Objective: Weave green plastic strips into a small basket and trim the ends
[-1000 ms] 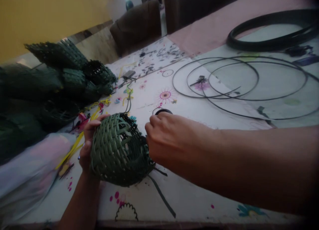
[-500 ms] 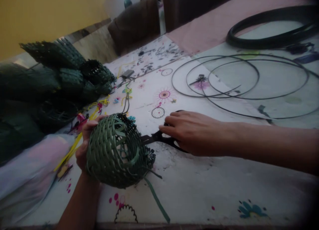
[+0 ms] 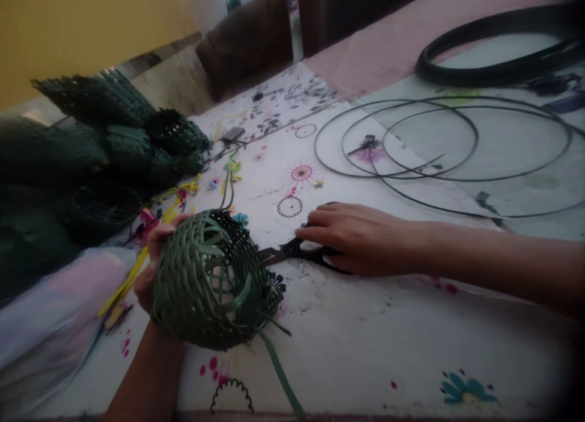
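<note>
A small green woven basket (image 3: 192,282) lies tilted, its opening turned toward the right. My left hand (image 3: 158,257) is closed around its left side, with part of the fingers hidden behind the weave. Black scissors (image 3: 297,249) are in my right hand (image 3: 338,233), fingers wrapped about the handles. Their blades point left and reach the basket's rim, where the tips are hard to make out. A loose green strip (image 3: 281,373) hangs from the rim down toward the table's front edge.
Several green woven baskets (image 3: 123,148) are piled at the left, behind a translucent plastic bag (image 3: 68,312). Yellow strips (image 3: 132,273) lie beside them. Thin dark loops of cord (image 3: 397,178) spread over the patterned tablecloth (image 3: 365,349). A thick black coil (image 3: 484,75) rests at the far right.
The basket has shifted slightly left and down in my left hand, turning a little, and its loose strip moved with it. My right hand has moved slightly right on the scissors, whose handles look wider apart.
</note>
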Tool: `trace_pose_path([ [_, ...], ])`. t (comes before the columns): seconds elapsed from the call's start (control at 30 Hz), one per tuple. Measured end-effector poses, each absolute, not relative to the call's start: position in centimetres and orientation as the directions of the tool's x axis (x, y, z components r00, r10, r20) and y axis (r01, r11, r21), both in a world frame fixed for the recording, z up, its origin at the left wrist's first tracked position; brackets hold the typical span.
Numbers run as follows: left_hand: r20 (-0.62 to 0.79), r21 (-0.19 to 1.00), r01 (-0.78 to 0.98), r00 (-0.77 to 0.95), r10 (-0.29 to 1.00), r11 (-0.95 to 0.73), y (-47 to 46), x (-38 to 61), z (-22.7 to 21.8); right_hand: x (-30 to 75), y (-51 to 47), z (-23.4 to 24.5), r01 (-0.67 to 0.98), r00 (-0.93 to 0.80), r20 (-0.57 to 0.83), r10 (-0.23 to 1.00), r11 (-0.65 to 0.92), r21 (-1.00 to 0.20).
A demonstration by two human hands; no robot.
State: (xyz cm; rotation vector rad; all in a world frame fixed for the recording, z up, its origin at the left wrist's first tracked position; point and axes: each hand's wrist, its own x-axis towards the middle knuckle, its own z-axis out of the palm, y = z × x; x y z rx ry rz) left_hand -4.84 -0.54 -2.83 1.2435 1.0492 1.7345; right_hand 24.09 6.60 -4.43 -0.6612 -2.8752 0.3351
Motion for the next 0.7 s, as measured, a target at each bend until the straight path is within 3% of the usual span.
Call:
trace_pose_path([
  [0.17, 0.427, 0.891, -0.062, -0.227, 0.875, -0.450, -0.4, -5.1, -3.2, 23.7, 6.9, -2.7, 0.396, -0.904, 0.098, 0.415, 0.903, -0.168],
  [0.4, 0.397, 0.898, -0.084, -0.267, 0.878, -0.432, -0.4, -4.4, -2.9, 24.1, 7.1, -4.0, 0.434, -0.871, 0.052, 0.488, 0.816, -0.383],
  [0.7, 0.379, 0.883, -0.145, -0.341, 0.860, -0.446, -0.1, -4.2, -3.0, 24.4, 7.2, -6.5, 0.397, -0.858, 0.100, 0.503, 0.774, -0.493],
])
